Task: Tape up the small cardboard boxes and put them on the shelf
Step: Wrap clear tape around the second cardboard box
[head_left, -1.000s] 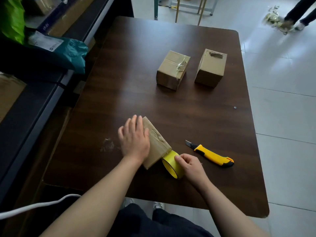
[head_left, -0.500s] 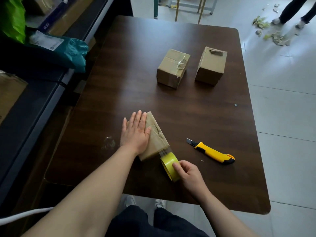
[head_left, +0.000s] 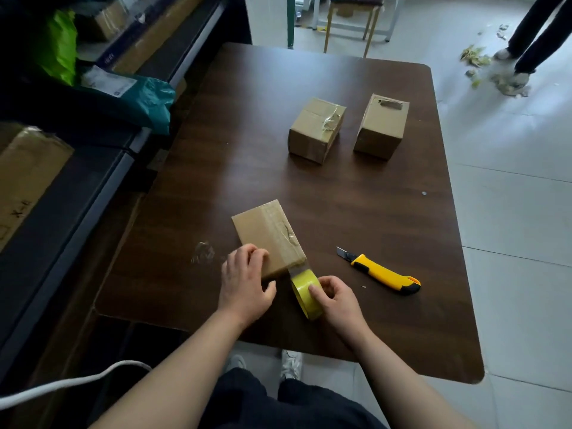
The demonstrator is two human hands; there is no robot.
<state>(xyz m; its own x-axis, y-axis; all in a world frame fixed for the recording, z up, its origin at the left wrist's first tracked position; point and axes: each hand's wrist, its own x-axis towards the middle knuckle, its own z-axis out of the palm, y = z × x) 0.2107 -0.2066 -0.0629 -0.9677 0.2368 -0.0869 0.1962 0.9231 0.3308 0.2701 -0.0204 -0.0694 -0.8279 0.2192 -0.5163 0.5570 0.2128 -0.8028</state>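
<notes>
A small cardboard box (head_left: 263, 233) lies near the front of the dark wooden table (head_left: 309, 187), with clear tape along its right side. My left hand (head_left: 246, 280) holds the box's near end, fingers curled over its edge. My right hand (head_left: 335, 297) grips a yellow tape roll (head_left: 305, 292) just below the box; a short strip of tape runs from the roll to the box's near right corner. Two more small boxes stand farther back, one in the middle (head_left: 317, 130) and one to its right (head_left: 382, 125).
A yellow utility knife (head_left: 382, 270) with its blade out lies right of the tape roll. A shelf (head_left: 93, 168) runs along the left with a teal parcel (head_left: 136, 97) and a large carton (head_left: 24, 174). Someone's legs (head_left: 535, 32) stand far right beside floor litter.
My left hand slid from the box's top down to its near end, uncovering the top. The tape roll was drawn a little toward me, away from the box.
</notes>
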